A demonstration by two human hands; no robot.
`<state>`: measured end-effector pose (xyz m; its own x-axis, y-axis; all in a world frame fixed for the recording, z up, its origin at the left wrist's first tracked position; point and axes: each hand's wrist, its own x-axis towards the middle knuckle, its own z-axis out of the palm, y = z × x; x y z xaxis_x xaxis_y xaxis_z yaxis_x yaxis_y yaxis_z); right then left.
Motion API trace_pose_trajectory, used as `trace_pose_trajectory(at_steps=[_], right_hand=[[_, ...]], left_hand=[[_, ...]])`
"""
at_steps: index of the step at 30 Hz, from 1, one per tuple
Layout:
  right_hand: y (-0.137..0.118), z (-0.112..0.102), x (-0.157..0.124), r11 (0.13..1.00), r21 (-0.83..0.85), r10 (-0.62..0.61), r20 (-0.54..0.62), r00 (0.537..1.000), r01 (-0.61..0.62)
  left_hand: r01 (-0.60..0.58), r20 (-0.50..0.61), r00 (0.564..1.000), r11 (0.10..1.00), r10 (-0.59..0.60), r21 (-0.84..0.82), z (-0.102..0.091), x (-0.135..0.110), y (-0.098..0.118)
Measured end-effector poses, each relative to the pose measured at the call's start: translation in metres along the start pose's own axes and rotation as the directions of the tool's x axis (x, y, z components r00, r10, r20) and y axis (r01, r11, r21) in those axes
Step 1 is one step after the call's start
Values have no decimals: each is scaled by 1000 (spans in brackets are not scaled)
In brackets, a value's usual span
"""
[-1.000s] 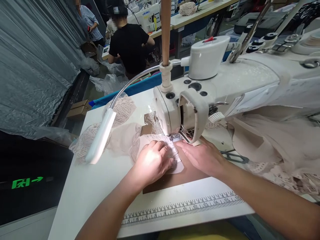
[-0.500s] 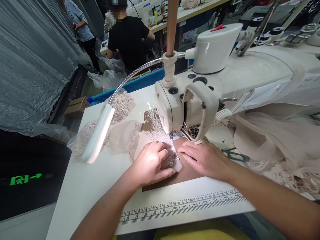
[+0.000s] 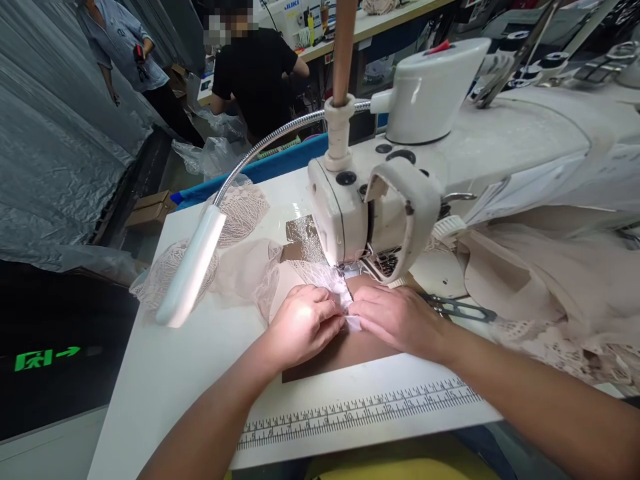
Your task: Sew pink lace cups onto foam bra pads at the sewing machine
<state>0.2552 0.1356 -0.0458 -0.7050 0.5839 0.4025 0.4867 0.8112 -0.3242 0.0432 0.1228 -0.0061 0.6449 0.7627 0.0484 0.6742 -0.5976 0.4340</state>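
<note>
A piece of pale pink lace fabric [image 3: 320, 272] lies under the needle area of a white sewing machine [image 3: 345, 213]. On its left side my left hand [image 3: 307, 323] is closed, thumb and fingers pinching the lace near its front edge. My right hand [image 3: 400, 317] presses the fabric's right edge, its fingertips meeting those of the left and closed on the edge. Beneath both hands is a brown plate [image 3: 320, 363] on the white table. The fabric between the fingertips is partly hidden.
A lamp [image 3: 193, 267] on a bendable neck hangs at the left above lace pieces [image 3: 243, 213]. A printed ruler [image 3: 360, 413] runs along the table's front. Scissors-like dark metal [image 3: 465, 310] and heaped beige fabric [image 3: 540, 267] lie right. Two people [image 3: 255, 73] are beyond.
My right hand has shifted left to the lace, and its fingers now meet the left hand's. My left thumb has drawn in toward its fingers. The standing person in the background has moved left.
</note>
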Motion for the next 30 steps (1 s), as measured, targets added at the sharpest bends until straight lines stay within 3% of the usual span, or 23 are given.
trace_pose_trajectory(at_steps=[10, 30], right_hand=[[-1, -4, -5, 1000, -6, -9, 11, 1000, 9], [-1, 1, -2, 985, -171, 10, -89, 996, -25]], left_hand=[[-63, -52, 995, 956, 81, 286, 15, 5, -1], [-37, -16, 999, 940, 45, 339, 12, 7, -5]])
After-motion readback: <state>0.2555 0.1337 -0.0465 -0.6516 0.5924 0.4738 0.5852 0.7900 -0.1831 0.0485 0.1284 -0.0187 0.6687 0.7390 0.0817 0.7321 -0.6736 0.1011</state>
